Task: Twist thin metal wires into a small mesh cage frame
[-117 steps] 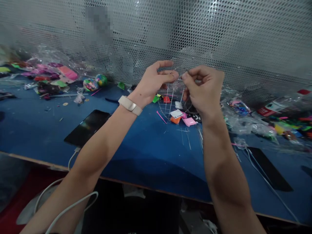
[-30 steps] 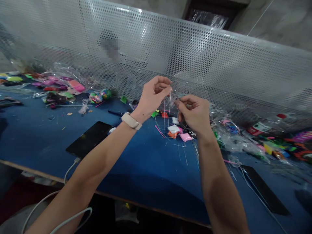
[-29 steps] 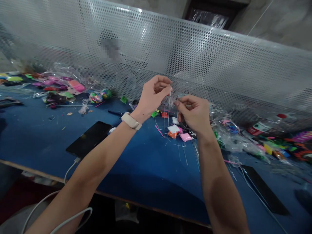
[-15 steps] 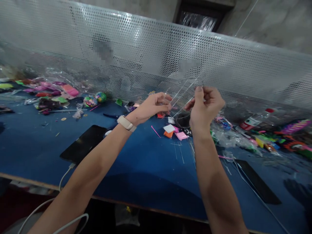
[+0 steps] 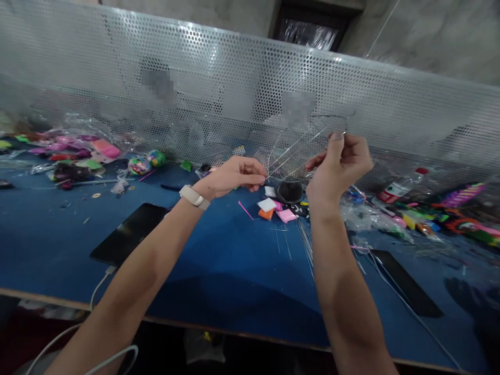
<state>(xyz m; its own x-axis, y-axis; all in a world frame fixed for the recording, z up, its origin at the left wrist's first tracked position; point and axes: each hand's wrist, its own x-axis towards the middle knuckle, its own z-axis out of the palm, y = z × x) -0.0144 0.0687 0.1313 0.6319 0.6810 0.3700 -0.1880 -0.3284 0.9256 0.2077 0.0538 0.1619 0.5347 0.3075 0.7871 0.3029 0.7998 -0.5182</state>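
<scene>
Between my two hands, above the blue table, hangs a wire frame (image 5: pixel 296 145) of thin shiny strands with curved ends. My left hand (image 5: pixel 240 174), with a pale band at the wrist, pinches its lower left corner between thumb and fingertips. Higher up, my right hand (image 5: pixel 346 159) has thumb and forefinger closed on the other end, the remaining fingers curled. Below the frame are a dark round bowl (image 5: pixel 289 192) and small packets, among them a pink packet (image 5: pixel 286 215) and an orange packet (image 5: pixel 266 213). Loose straight wires (image 5: pixel 307 245) lie beside my right forearm.
A perforated metal screen (image 5: pixel 219 78) runs along the back; people show dimly through it. A black tablet (image 5: pixel 128 234) with a cable lies left, a dark phone-like slab (image 5: pixel 406 284) right. At the right stands a bottle with a red cap (image 5: pixel 402 186). Colourful packets (image 5: pixel 105 148) pile up left.
My right hand has moved right and slightly up, my left hand slightly left and down. The wire frame between them now shows more of its curved upper end. Both hands keep their pinch.
</scene>
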